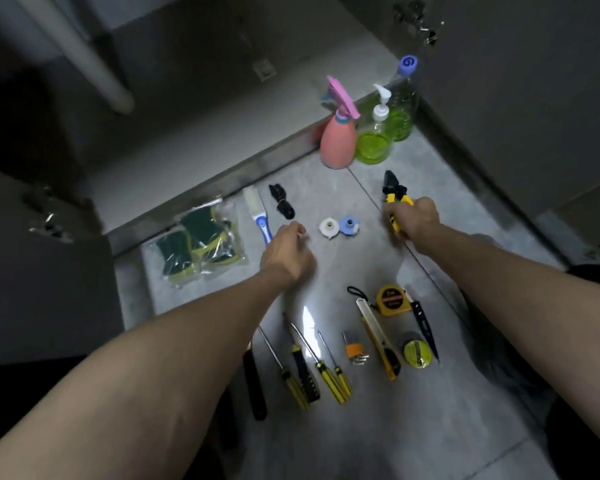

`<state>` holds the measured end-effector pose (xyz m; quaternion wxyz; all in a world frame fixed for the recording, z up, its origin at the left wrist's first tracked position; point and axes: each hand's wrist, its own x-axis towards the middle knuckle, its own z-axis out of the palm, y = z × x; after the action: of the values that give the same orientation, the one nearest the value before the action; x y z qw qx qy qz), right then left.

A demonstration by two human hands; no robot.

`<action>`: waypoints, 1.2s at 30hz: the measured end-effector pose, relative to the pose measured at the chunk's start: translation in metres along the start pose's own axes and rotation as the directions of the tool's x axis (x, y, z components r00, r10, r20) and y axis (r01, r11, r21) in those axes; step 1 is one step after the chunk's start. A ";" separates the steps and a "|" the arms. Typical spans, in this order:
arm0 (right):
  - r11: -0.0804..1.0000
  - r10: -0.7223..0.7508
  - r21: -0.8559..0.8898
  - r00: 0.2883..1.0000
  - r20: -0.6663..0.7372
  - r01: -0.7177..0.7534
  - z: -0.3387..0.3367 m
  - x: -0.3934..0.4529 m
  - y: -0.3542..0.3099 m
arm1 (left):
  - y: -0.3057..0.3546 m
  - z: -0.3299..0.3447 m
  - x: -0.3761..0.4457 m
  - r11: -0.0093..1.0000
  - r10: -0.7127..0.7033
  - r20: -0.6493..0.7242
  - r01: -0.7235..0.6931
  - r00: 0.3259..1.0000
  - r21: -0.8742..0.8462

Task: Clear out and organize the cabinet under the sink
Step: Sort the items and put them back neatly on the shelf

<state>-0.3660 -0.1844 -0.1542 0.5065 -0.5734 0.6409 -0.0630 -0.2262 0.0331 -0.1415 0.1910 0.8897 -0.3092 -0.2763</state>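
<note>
- Since the right hand (pixel 414 216) is wrapped round the yellow handles of the pliers (pixel 395 195), that's the thing in play; they sit just past the two plastic caps (pixel 338 226), to their right, black jaws pointing toward the cabinet.
- Pliers look stiff and fairly heavy for their size, probably steel, and the coated handles should be grippy, so holding them there seems right.
- The tool sticks out ahead of the fist, with a bit of handle showing under it.
- Left hand (pixel 288 249) hangs just left of the caps, fingers curled; can't tell whether it's pinching anything.
- The screwdrivers (pixel 312 372) and tape measure (pixel 392 299) lie on the near side of the caps, on the floor.
</note>
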 end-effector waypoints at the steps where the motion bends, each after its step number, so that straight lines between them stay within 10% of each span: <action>1: 1.000 -0.004 0.015 1.000 -0.005 0.004 0.003 -0.011 0.000 | -0.009 -0.004 -0.014 1.000 -0.010 -0.005 0.010 1.000 0.002; 13: 0.924 -0.159 -0.321 0.972 0.175 0.209 0.033 -0.150 0.019 | -0.119 0.022 -0.178 0.886 -0.463 -0.092 0.459 0.881 -0.064; 19: 0.723 -0.244 -0.542 0.892 0.381 0.429 0.057 -0.214 0.064 | -0.126 0.047 -0.202 0.873 -0.487 -0.017 0.487 0.873 -0.017; 36: 0.664 -0.246 -0.528 0.821 0.515 0.530 0.108 -0.232 0.136 | -0.134 0.060 -0.188 0.806 -0.592 -0.044 0.589 0.805 -0.054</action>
<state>-0.4189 0.1006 -0.1615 0.3685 -0.8383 0.3627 0.1731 -0.3268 0.2449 -0.1855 0.1212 0.9457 -0.0064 -0.3016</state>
